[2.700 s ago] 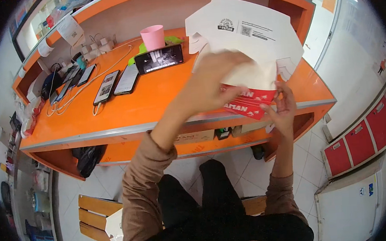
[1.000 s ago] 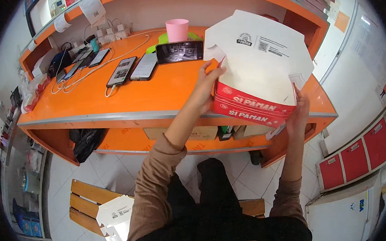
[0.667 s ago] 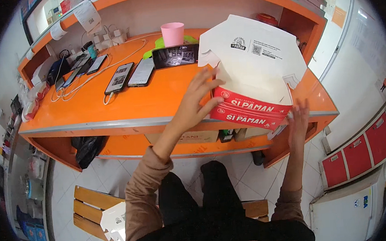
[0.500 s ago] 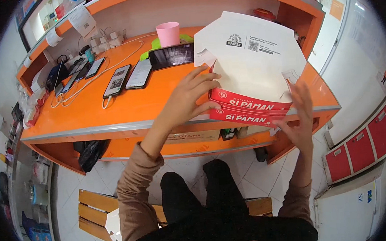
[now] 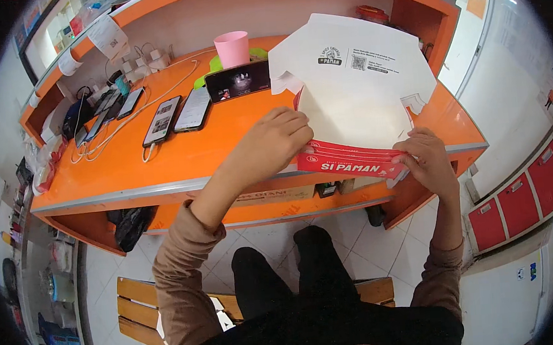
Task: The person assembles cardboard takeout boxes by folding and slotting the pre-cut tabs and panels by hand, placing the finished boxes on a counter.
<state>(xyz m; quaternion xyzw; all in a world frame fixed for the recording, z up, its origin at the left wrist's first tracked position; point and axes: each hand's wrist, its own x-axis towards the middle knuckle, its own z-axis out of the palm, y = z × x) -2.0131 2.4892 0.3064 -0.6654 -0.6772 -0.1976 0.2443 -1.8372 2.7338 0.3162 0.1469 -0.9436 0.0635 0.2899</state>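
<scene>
Red-and-white cardboard food boxes with open white lids stand nested at the right front of the orange counter. Several red front rims show close together, one above another. My left hand is closed around the left front corner, its fingers curled over the rim. At the right front corner, my right hand pinches the wall between thumb and fingers. The raised lid leans back, its white inner face toward me. I see only a bare white inside in the top box.
A phone leans against a green object below a pink cup, left of the boxes. Two more phones lie flat nearby. White cables and chargers spread over the left. My legs are below the counter edge.
The upper box has sunk into the lower one, so the two red fronts now overlap. My left fingers have curled over the rim, and my right fingers have closed on the corner.
</scene>
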